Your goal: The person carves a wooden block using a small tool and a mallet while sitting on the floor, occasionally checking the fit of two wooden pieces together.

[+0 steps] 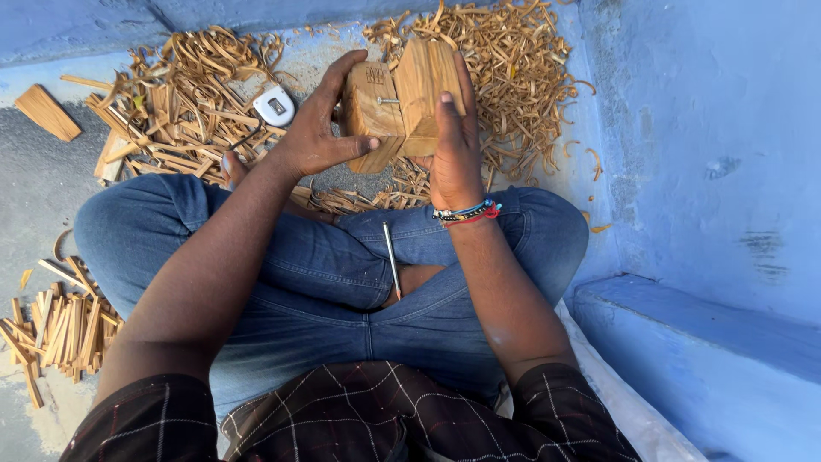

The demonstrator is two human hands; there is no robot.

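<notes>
I sit cross-legged in blue jeans and hold up two wooden blocks [400,101] joined by a metal pin between them. My left hand [321,124] grips the left block, thumb under it and fingers over its top. My right hand [453,150] grips the right block from the side, with coloured bracelets on the wrist. A thin metal rod with a reddish tip [392,259] lies on my lap between my legs.
Wood shavings [505,77] and thin strips lie heaped on the floor in front. A small white tape measure [275,106] sits among them. Short cut wooden sticks [60,329] are piled at my left. A blue wall and step [710,342] stand at right.
</notes>
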